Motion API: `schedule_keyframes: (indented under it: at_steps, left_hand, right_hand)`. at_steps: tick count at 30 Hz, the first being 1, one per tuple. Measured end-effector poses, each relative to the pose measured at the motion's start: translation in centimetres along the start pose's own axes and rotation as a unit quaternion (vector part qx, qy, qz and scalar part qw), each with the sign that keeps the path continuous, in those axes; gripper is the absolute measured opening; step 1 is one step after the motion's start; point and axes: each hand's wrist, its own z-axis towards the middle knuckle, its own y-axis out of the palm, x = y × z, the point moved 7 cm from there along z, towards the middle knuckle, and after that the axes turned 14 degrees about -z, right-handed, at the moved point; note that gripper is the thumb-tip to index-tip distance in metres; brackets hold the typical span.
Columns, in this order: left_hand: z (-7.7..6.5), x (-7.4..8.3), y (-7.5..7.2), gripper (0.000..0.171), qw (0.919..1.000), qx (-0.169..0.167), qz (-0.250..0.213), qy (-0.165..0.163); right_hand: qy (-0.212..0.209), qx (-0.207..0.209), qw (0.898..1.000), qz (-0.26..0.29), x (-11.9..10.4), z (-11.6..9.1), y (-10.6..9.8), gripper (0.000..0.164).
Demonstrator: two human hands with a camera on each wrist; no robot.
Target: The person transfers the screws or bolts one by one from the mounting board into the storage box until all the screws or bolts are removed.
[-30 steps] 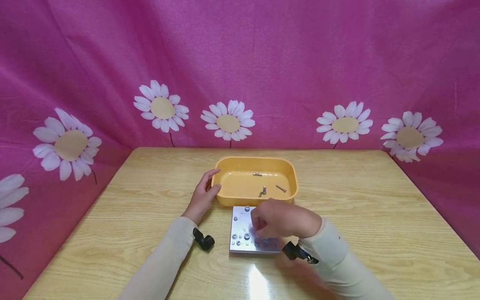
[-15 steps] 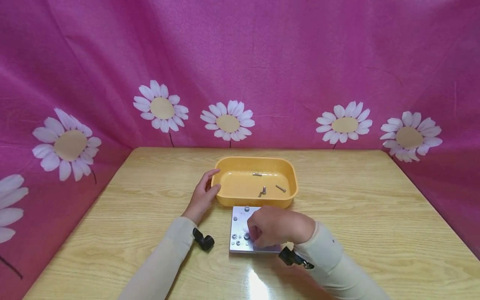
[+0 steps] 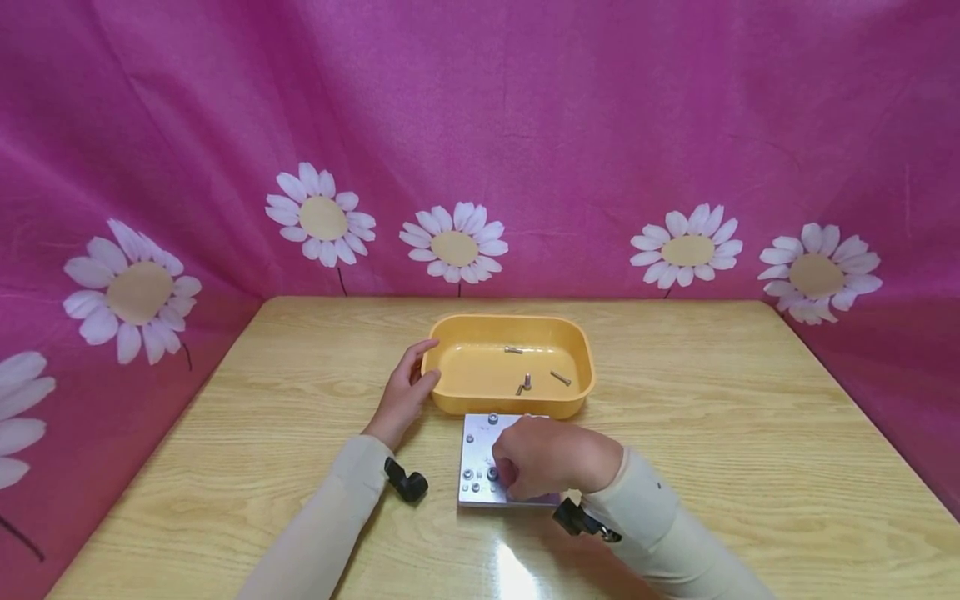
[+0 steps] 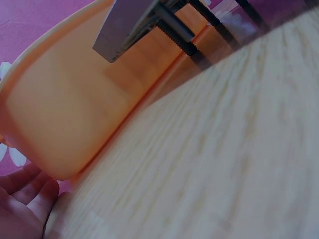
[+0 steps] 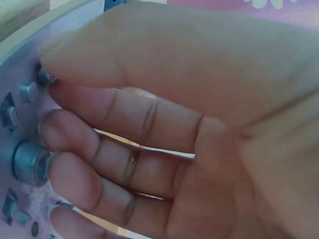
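Observation:
In the head view my left hand [image 3: 401, 396] rests against the left end of a yellow plastic tray [image 3: 510, 407], thumb and fingers spread at the rim. The left wrist view shows its fingers [image 4: 35, 186] beside the tray's lower corner. My right hand [image 3: 551, 457] is over a silver metal plate [image 3: 480, 454], covering its right part. In the right wrist view its thumb and index finger pinch a small screw [image 5: 44, 74] at the plate's surface; the other fingers are curled beside it. Close to them stands a larger socket-head screw [image 5: 31, 162].
Several loose screws [image 3: 561, 378] lie in the tray behind the plate. Threaded screw shanks [image 4: 177, 37] stick out below the plate in the left wrist view. The wooden table [image 3: 712, 400] backs onto a pink flowered cloth [image 3: 570, 150].
Over the plate, my right hand has shifted left and toward me, mostly in the first half second. My left hand and the tray stay where they were.

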Motion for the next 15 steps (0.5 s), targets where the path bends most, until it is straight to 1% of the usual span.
schedule_keyframes:
  at_steps: [4, 8, 10, 12, 15]
  left_hand:
    - [-0.9, 1.2, 0.4, 0.049, 1.0000, -0.002, 0.002, -0.001]
    - [-1.0, 1.4, 0.5, 0.049, 1.0000, -0.004, -0.003, 0.001]
    - [-0.5, 0.7, 0.2, 0.049, 1.0000, 0.000, -0.004, 0.008]
    - [-0.1, 0.0, -0.1, 0.048, 0.9999, 0.003, -0.004, 0.008]
    - [0.2, -0.5, -0.2, 0.048, 1.0000, 0.005, -0.006, 0.005]
  right_hand:
    - [0.005, -0.006, 1.000, 0.006, -0.1, 0.0, 0.1, 0.015]
    - [0.007, -0.008, 1.000, 0.011, -0.2, 0.0, 0.1, 0.014]
    - [0.006, -0.007, 1.000, 0.010, -0.1, 0.0, 0.1, 0.013]
    - [0.006, -0.007, 1.000, 0.008, -0.2, 0.0, 0.1, 0.013]
    - [0.010, -0.011, 1.000, 0.009, -0.2, 0.0, 0.2, 0.013]
